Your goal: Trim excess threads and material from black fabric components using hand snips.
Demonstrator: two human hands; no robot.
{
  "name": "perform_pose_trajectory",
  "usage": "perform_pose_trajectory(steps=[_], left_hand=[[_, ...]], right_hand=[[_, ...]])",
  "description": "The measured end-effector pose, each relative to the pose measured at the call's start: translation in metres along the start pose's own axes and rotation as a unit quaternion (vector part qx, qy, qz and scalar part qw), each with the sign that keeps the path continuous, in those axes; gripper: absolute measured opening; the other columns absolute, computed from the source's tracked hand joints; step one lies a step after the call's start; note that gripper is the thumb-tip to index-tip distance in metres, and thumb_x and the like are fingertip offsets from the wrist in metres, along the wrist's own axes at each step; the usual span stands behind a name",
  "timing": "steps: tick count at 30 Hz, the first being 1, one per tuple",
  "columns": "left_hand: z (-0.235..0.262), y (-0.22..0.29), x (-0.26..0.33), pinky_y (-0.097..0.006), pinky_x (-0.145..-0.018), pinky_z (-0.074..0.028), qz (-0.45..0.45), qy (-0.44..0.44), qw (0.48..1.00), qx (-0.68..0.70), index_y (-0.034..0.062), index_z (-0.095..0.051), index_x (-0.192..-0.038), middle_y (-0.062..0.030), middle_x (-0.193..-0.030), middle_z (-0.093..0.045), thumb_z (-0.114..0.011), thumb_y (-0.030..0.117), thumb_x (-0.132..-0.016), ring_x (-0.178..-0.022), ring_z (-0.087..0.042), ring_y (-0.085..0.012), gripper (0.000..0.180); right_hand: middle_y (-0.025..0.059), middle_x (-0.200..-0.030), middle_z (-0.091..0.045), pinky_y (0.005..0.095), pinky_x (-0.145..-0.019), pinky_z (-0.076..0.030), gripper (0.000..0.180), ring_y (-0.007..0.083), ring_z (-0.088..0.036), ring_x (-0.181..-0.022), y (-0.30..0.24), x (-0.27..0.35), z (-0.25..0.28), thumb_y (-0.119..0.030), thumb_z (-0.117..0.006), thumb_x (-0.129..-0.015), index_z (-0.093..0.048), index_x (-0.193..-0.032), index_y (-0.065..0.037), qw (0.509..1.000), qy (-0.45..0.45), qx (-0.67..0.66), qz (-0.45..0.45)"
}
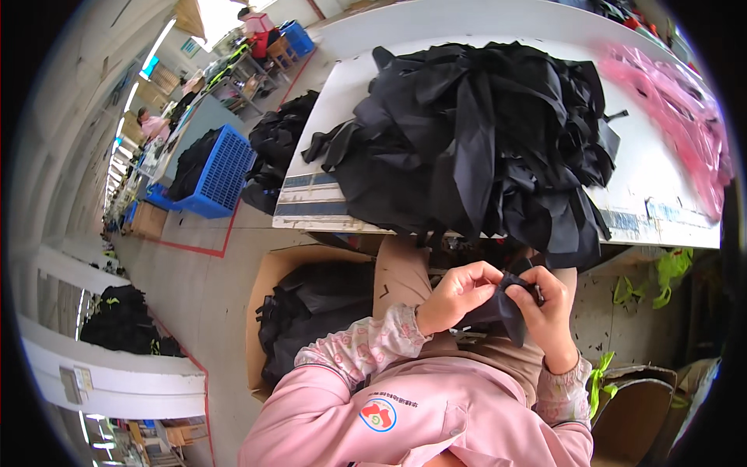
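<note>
Above my lap, just off the table's front edge, both hands pinch a small piece of black fabric (510, 311). My left hand (461, 296) is closed, thumb against fingers, on the fabric's left side. Closed on its right side is my right hand (545, 305), thumb pressed to the bent fingers. Part of the piece hangs down between the hands; its upper portion is bunched and partly hidden by my fingers. Straight ahead, a large heap of black fabric pieces (459, 132) covers much of the white table (327, 101) and droops over its front edge.
Left of my legs stands a cardboard box (268, 288) with black fabric inside. A blue crate (222, 175) is farther left. Pink plastic sheeting (669, 109) lies on the table's right side. An open cardboard container (638, 412) sits at lower right. Other people work at the far left.
</note>
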State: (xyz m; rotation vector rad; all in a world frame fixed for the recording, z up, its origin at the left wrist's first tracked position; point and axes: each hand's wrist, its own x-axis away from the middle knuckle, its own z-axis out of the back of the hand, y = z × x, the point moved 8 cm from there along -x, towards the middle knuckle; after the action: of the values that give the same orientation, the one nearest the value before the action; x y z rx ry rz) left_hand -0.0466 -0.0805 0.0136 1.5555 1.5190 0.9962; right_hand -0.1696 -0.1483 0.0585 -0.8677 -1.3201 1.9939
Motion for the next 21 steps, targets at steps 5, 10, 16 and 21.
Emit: perform_pose_trajectory(steps=[5,10,16,21], left_hand=[[-0.002,0.014,0.003,-0.025,-0.086,-0.045,-0.069,0.003,0.993,-0.093,-0.0014,-0.059,-0.102,-0.0026,-0.101,-0.058,-0.064,-0.001,-0.086,-0.096,-0.055,-0.0088,0.017],[-0.006,0.024,0.001,-0.028,-0.082,-0.046,-0.114,0.007,0.958,-0.262,-0.0005,-0.059,-0.089,-0.0073,-0.100,-0.057,-0.072,-0.002,-0.075,-0.091,-0.057,-0.0161,0.019],[0.002,0.021,0.002,-0.028,-0.087,-0.046,-0.029,-0.023,0.993,-0.111,-0.0021,-0.067,-0.093,-0.0064,-0.112,-0.056,-0.066,-0.003,-0.083,-0.098,-0.057,-0.0143,0.010],[-0.011,0.023,-0.003,-0.030,-0.094,-0.045,-0.020,-0.051,0.995,0.086,0.0005,-0.065,-0.098,-0.0088,-0.125,-0.055,-0.062,-0.004,-0.086,-0.112,-0.055,-0.0139,0.014]], right_hand=[[0.0058,-0.064,-0.058,0.0262,-0.054,-0.042,0.013,0.0106,-0.050,-0.059,0.008,0.000,-0.002,-0.004,-0.071,-0.080,-0.059,-0.079,0.002,0.999,0.006,-0.008,-0.040],[0.0046,-0.063,-0.056,0.0260,-0.054,-0.041,0.015,0.0082,-0.049,-0.060,0.006,-0.002,0.002,-0.008,-0.072,-0.080,-0.060,-0.080,0.001,0.998,0.006,-0.026,-0.062],[0.0001,-0.074,-0.062,0.0222,-0.060,-0.043,0.014,0.0055,-0.053,-0.068,0.007,-0.011,-0.010,-0.002,-0.074,-0.078,-0.063,-0.087,0.000,0.987,-0.060,-0.138,-0.048],[-0.0024,-0.089,-0.061,0.0198,-0.072,-0.045,0.023,0.0047,-0.055,-0.080,0.037,-0.015,-0.015,-0.003,-0.076,-0.079,-0.061,-0.097,-0.001,0.945,-0.052,-0.317,-0.063]])
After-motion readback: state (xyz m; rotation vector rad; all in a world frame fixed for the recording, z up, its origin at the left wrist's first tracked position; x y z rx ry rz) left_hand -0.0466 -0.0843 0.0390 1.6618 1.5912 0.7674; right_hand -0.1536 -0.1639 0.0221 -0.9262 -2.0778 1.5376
